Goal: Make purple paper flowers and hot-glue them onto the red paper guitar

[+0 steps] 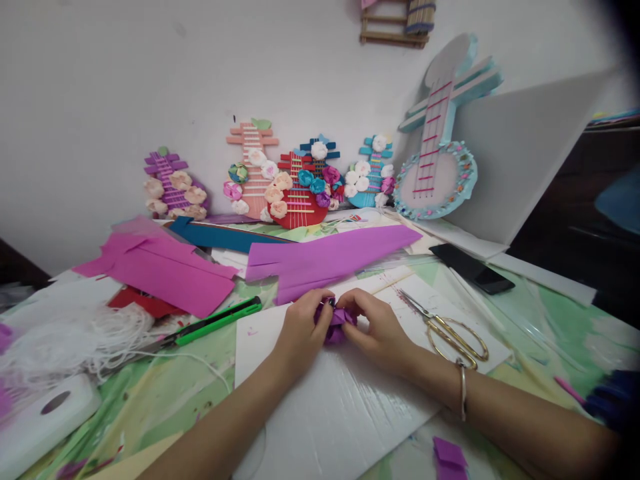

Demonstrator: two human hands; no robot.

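1. Far to the left of the fingers, loose white string (100,333) is heaped on the worktop (173,393).
2. Closer in, on the left and farther back than the fingers, bright pink paper (170,273) is spread; in front of it a green cutter (220,322) is laid.
3. By the fingers of the left hand (300,327), the left side of a small folded purple paper (341,317) is grasped.
4. This purple paper is held between both hands, over a white board (350,413); contact with the board cannot be told. It is judged light, soft and easily crushed, best taken by a gentle pinch at its folded edges.
5. By the fingers of the right hand (377,330), its right side is pinched.
6. To the right of these fingers, gold-handled scissors (439,323) are laid; a dark phone (473,269) is placed beyond.
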